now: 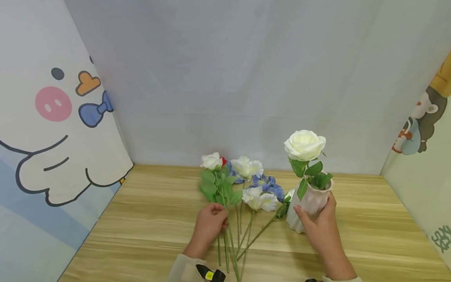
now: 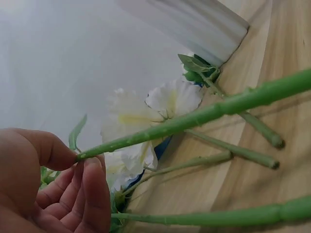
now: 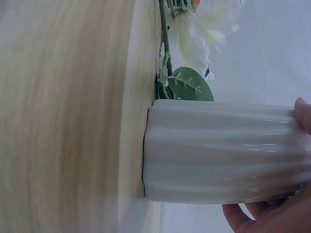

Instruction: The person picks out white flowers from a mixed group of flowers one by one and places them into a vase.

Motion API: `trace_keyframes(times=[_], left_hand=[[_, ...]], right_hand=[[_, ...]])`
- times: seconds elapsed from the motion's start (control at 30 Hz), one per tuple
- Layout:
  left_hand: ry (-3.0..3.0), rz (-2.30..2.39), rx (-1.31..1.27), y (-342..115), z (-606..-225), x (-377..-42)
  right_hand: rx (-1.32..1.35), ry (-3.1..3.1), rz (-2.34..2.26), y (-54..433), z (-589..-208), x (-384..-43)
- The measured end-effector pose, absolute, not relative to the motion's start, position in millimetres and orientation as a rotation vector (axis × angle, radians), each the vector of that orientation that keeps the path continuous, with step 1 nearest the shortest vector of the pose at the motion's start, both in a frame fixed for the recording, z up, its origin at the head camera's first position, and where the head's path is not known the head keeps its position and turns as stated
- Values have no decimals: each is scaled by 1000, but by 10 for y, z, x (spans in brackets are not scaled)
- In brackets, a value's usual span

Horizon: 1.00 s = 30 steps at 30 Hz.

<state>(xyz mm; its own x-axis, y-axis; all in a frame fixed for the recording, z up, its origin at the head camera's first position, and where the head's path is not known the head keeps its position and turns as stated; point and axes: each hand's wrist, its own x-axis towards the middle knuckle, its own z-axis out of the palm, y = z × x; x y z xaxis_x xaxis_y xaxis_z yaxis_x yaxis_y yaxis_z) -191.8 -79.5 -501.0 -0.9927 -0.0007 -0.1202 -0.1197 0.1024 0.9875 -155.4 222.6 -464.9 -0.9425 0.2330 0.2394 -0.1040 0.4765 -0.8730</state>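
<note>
My left hand (image 1: 208, 224) pinches a green flower stem (image 2: 194, 119) between thumb and fingers, just below a cluster of green leaves (image 1: 211, 184). A white rose (image 1: 211, 161) tops the cluster, with a bit of red flower (image 1: 224, 161) behind it. On the right, my right hand (image 1: 325, 231) grips a pale, ribbed vase (image 1: 310, 200) near its upper part, thumb on the near side. The vase's base meets the table in the right wrist view. One large white rose (image 1: 305, 145) with green leaves stands in the vase.
Between the hands lie white ruffled flowers (image 1: 260, 199) and blue flowers (image 1: 267, 186), their stems toward me on the wooden table (image 1: 148, 235). Another white flower (image 1: 289, 195) lies against the vase's left side. A pale backdrop (image 1: 211, 78) rises behind, with printed cloth walls at both sides.
</note>
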Motion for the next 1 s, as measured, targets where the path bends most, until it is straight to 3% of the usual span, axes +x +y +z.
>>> trace_keyframes(times=[1.0], left_hand=[[2145,2419,117,-739,-4626,-1796]], right_hand=[[-105,-2401,1451,2219,-4643,-1543]])
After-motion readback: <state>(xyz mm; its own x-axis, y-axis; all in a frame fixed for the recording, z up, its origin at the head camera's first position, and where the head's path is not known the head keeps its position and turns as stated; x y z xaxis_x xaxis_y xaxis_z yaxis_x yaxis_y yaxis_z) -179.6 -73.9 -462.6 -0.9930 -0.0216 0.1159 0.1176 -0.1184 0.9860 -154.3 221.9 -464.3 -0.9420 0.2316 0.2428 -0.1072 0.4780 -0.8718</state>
